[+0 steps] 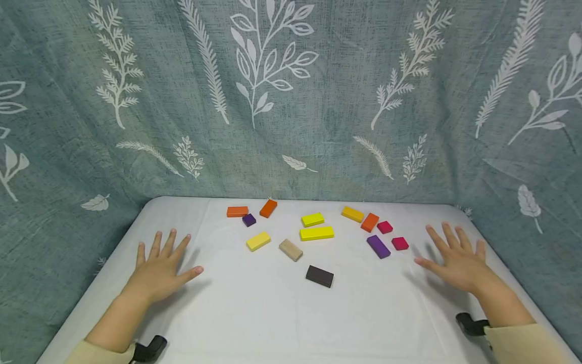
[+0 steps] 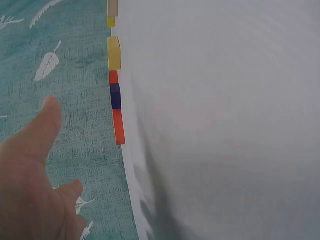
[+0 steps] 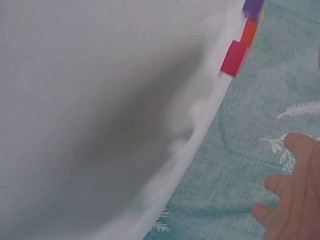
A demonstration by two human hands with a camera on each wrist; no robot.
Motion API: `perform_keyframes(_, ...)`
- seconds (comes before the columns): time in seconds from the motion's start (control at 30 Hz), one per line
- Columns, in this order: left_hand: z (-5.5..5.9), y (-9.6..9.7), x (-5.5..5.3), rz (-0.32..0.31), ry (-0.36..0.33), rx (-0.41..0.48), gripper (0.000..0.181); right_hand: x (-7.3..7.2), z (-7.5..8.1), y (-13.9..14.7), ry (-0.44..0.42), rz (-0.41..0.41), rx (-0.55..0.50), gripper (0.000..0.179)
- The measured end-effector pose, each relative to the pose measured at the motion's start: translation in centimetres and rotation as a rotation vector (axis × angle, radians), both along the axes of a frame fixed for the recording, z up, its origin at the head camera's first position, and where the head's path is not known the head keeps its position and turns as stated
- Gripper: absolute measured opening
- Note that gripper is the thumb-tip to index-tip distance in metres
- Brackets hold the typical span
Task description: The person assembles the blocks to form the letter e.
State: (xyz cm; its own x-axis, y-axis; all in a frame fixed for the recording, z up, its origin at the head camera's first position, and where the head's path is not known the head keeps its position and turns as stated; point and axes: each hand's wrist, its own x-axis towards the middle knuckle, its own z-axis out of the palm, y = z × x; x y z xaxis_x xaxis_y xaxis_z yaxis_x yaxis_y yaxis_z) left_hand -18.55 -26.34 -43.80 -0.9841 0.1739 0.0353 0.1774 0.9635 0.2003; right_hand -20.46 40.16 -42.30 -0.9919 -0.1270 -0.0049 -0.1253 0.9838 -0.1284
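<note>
My left hand (image 1: 156,275) hovers over the left side of the white table with its fingers spread, holding nothing. Over the right side, my right hand (image 1: 461,260) is spread too and holds nothing. Nearest to the right hand are two crimson blocks (image 1: 400,243) and a purple block (image 1: 378,246). A yellow block (image 1: 258,241), an orange block (image 1: 237,212) and a small dark purple block (image 1: 249,220) lie nearest the left hand. Between the hands sit a black block (image 1: 320,276), a beige block (image 1: 290,249) and a long bright yellow block (image 1: 317,233).
Farther back are a shorter bright yellow block (image 1: 312,219), an amber block (image 1: 352,214) and two more orange blocks (image 1: 268,208). A white cloth covers the table (image 1: 236,313). Behind and beside it hangs a green curtain (image 1: 327,151) with white leaf prints.
</note>
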Motion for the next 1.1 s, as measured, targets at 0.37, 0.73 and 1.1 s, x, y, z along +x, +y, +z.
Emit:
perform_keyframes(0.37, 0.1, 1.4, -0.2, -0.016, 0.0, -0.012, 0.095, -0.1, 0.4, -1.7, 0.005, 0.029, -0.013, 0.098)
perform_keyframes(0.73, 0.7, 3.2, -0.3, -0.045, 0.012, 0.013, 0.092, -0.5, 0.3, -3.6, 0.028, 0.045, -0.028, 0.099)
perform_keyframes(1.1, 0.4, 5.3, -1.1, -0.083, 0.026, 0.018, 0.093, -1.0, 1.1, -6.0, 0.046, 0.12, -0.066, 0.096)
